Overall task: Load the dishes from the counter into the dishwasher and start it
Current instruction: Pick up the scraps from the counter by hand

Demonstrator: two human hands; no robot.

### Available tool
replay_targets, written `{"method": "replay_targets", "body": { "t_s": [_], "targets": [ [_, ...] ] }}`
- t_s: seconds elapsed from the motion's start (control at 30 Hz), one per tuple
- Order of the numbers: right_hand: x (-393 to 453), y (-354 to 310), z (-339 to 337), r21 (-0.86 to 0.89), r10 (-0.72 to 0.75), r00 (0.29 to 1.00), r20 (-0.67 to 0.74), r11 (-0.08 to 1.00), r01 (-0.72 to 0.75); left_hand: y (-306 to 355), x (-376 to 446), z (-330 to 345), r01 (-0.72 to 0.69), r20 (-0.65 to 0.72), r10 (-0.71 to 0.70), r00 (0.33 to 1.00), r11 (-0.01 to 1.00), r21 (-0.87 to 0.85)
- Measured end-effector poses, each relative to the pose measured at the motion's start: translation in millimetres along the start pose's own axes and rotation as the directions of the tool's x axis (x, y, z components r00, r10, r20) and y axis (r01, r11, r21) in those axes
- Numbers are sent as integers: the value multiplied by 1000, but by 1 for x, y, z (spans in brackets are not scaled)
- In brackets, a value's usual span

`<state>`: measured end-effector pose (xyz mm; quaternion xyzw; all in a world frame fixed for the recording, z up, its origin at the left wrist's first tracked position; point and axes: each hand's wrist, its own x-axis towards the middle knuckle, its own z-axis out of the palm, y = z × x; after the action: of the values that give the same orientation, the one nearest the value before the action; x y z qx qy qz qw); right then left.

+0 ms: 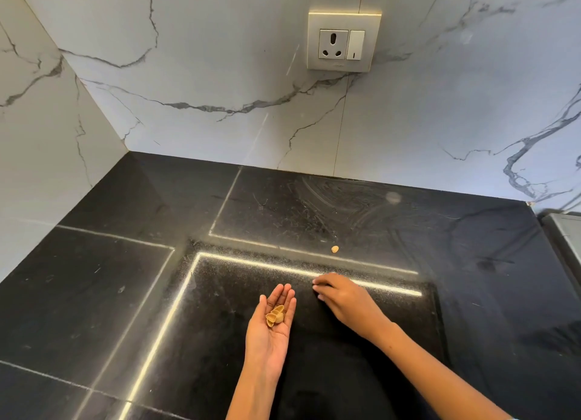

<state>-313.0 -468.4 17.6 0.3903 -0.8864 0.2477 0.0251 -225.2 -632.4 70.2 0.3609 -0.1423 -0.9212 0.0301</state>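
From the head view, the left hand [273, 320] lies palm up, fingers straight, cradling a few tan shells [275, 315]. The right hand [341, 297] rests fingertips down on the black surface [408, 231], its grip loosely bent, holding nothing visible. One stray shell [335, 248] lies beyond it, apart. No dishes or dishwasher show. The shells look light, stiff and brittle, best pinched by the edges.

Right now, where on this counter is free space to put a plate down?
The black counter is bare left of the left hand, toward the corner, and behind the lone shell to the wall. Only the middle is occupied, by the right hand.
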Motion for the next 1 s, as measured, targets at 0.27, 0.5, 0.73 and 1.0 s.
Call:
{"method": "replay_targets", "body": {
  "t_s": [0.27,0.5,0.73,1.0],
  "targets": [
    [28,29,-4,-38,325,944,61,946,-323,-6,-9,-4,18,13,-19,1000,999,44],
    [-33,-7,18,-2,299,951,-80,954,-300,-10,-17,-17,33,23,-35,999,996,77],
    [-72,-36,8,124,432,883,-185,901,-415,-27,-28,-25,103,32,-109,994,984,147],
    [-95,-41,-9,-85,304,943,-134,945,-317,-56,-47,-25,97,56,-106,993,986,139]
  ]
}}
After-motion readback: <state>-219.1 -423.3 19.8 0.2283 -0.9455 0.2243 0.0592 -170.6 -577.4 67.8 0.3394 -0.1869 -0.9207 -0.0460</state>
